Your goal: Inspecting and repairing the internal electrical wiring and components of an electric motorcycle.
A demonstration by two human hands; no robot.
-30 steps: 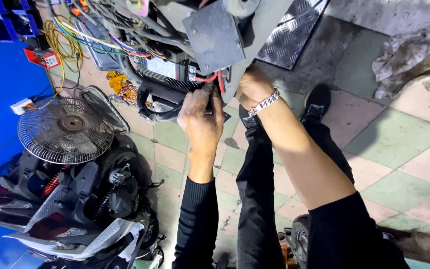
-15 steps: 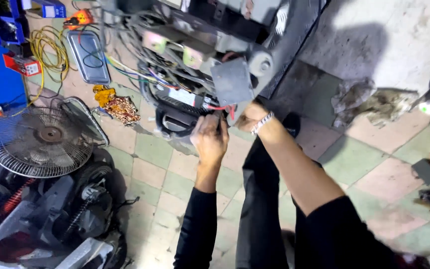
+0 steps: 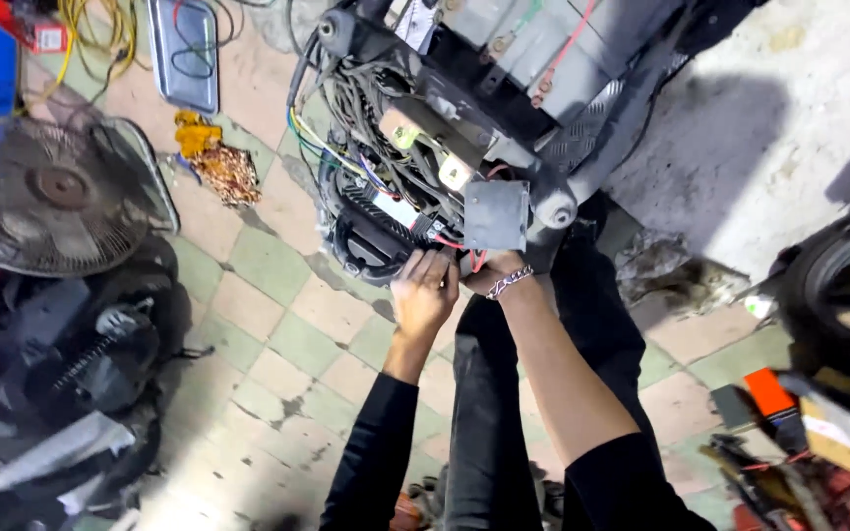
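Tiled workshop floor (image 3: 277, 324), green and pink squares. Grey square plate (image 3: 496, 215) on opened scooter frame (image 3: 504, 88): below it, left hand (image 3: 425, 293) and right hand (image 3: 492, 273), fingers pinched narrow on red wires (image 3: 455, 246). Left of plate: fan (image 3: 56, 197), metal tray (image 3: 185, 54), small red box (image 3: 39, 35).

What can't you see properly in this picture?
Head view, the only one:
- Right hand: fingertips hidden behind the grey box and red wires, so its grip cannot be told.
- Left hand: fingertips lost among the wires.
- Fan: cut off by the left edge and blurred.
- Tools, bottom right: cut off by the edge, too jumbled to tell apart.
- Tyre: cut off by the right edge.
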